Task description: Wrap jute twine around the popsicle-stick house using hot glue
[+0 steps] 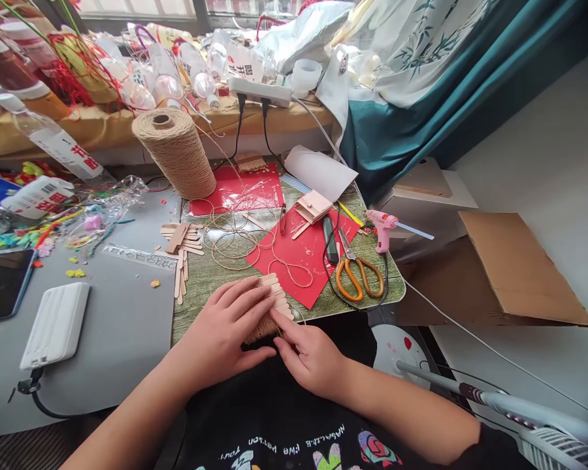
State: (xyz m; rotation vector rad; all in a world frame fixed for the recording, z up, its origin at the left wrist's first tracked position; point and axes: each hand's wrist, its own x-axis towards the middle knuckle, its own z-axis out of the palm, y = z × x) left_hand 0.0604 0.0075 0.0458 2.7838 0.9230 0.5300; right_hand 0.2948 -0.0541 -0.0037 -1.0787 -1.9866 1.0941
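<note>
A panel of craft sticks (pixel 276 287), partly wrapped in brown twine, lies at the table's near edge. My left hand (pixel 230 320) holds it, its fingers across the top and its thumb by the near edge, covering much of the wrapping. At the panel's right edge my right hand (pixel 308 352) is closed in a pinch on the twine, of which only a little shows. A loose length of twine (pixel 225 245) loops over the table beyond my hands. It appears to run from the large twine spool (pixel 176 153) standing at the back.
Orange-handled scissors (pixel 360 271), a green utility knife (pixel 330 238) and a small stick box (pixel 313 207) lie around red sheets (pixel 294 267). A pink glue gun (pixel 383 230) stands at the right edge. Loose craft sticks (pixel 181 245) and a white power bank (pixel 56 323) are leftward.
</note>
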